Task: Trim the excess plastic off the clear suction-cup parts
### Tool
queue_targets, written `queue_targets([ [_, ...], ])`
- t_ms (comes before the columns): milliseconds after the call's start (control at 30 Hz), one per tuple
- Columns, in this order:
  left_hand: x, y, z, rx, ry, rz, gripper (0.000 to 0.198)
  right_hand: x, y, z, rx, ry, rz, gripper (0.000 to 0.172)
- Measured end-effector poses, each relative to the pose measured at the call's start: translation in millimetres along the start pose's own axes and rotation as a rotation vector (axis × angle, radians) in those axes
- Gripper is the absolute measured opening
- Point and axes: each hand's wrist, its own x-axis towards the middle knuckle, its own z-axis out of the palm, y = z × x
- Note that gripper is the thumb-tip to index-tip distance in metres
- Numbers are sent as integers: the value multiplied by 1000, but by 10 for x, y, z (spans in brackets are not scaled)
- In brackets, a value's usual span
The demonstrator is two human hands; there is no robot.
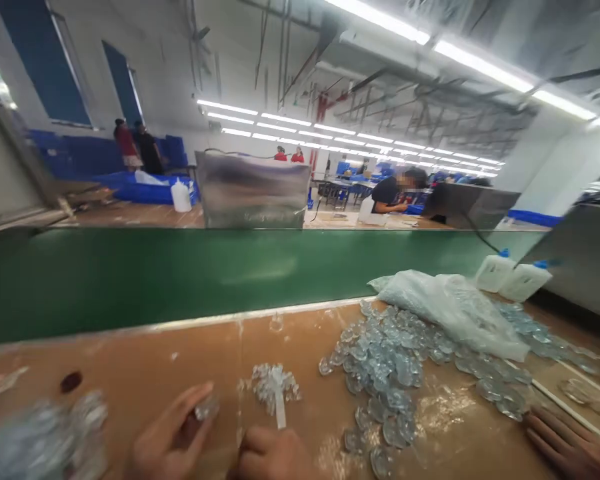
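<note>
My left hand (173,437) pinches a small clear, rounded plastic piece (207,408) between thumb and fingers above the brown tabletop. Close beside it, my right hand (275,457) is closed around the near end of a pale, flat strip (281,410). The strip's far end reaches into a small heap of tiny clear pieces (263,387). To the right spreads a big pile of clear round plastic pieces (385,353). Another blurred heap of clear pieces (40,440) lies at the lower left.
A crumpled clear plastic bag (450,307) lies behind the big pile. Two white jugs (495,272) with blue caps stand at the back right. Another person's hand (565,440) rests at the right. A green belt (180,277) runs beyond the tabletop; a person (393,193) works across it.
</note>
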Motion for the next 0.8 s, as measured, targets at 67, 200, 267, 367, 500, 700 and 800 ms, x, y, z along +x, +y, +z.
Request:
queue_targets([
  [67, 19, 83, -59, -25, -14, 21, 19, 57, -68, 368, 36, -36, 43, 34],
  [200, 87, 230, -98, -19, -62, -31, 18, -51, 7, 441, 39, -53, 69, 24],
  [267, 96, 268, -96, -19, -51, -34, 19, -73, 49, 372, 71, -51, 61, 20],
  [367, 81, 268, -93, -49, -19, -23, 20, -61, 39, 315, 151, -24, 89, 15],
  [500, 56, 232, -92, -82, -13, -10, 22, -17, -11, 270, 321, 92, 118, 13],
  [700, 52, 237, -96, -87, -32, 38, 25, 17, 45, 153, 495, 271, 214, 19],
  [800, 55, 238, -90, -94, -67, 71, 27, 9, 96, 125, 587, 363, 255, 19],
])
